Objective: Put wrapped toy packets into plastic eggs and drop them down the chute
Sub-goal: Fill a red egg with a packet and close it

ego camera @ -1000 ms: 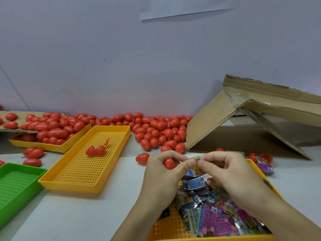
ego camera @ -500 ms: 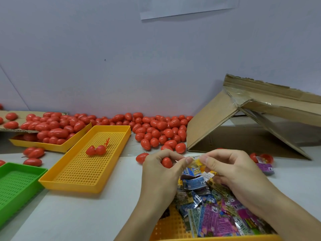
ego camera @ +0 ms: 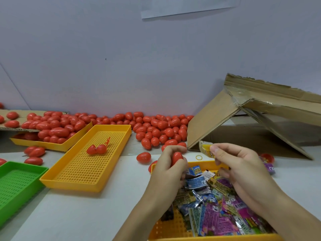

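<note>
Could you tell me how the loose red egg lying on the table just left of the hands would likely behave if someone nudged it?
The loose red egg is rounded and glossy, so it would probably roll, likely in a curve, and may slip from a light pinch. It looks like thin hollow plastic, so probably light. Nothing beside it on the table would stop it.

Readable marks are few, all on the wrapped packets (ego camera: 217, 214) heaped in the yellow tray (ego camera: 173, 230) at the lower right of the frame. Several packets carry a small white round mark with a figure that reads as "6" or "9"; which one cannot be told, as the packets lie turned every way. One such mark shows on a silver packet (ego camera: 198, 198) near the middle of the heap, another on a purple packet (ego camera: 215, 208) just right of it. The printing on the blue packet (ego camera: 196, 171) at the heap's top is too blurred to read.
</note>
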Tool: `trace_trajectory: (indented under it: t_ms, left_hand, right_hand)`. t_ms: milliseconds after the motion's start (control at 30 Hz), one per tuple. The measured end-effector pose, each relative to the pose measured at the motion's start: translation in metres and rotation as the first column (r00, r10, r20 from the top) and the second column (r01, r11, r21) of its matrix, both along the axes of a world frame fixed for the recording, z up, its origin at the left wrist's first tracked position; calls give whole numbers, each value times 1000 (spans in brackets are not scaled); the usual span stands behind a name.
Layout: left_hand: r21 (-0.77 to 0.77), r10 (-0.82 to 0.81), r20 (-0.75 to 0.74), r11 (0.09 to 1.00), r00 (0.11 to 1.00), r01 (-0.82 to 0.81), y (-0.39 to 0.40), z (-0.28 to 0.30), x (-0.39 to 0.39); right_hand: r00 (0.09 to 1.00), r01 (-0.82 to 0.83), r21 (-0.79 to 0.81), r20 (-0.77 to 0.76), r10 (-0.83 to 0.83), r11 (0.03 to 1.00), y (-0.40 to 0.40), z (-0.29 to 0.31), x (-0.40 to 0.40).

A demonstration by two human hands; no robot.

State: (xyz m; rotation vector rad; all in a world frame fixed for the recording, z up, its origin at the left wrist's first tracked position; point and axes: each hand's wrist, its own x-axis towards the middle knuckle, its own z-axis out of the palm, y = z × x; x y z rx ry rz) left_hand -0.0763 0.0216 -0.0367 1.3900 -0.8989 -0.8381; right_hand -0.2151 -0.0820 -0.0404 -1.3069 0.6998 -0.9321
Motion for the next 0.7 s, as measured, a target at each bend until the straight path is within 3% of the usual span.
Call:
trace_trajectory:
  t_ms: [67, 267, 700]
  left_hand:
    - [-6, -20, -45, 1000, 999, 19, -1, 0, -2]
    - [-46, 36, 223, 999, 974, -26, 0, -2, -2]
    - [-147, 98, 243, 987, 965, -63, -1, 0, 0]
  right_hand:
    - [998, 42, 18, 37, -42, 999, 2, 1, 1]
    - [988, 146, -201, -15, -152, 969, 8, 6, 0]
    - [946, 164, -538, -151, -286, 827, 8, 7, -2]
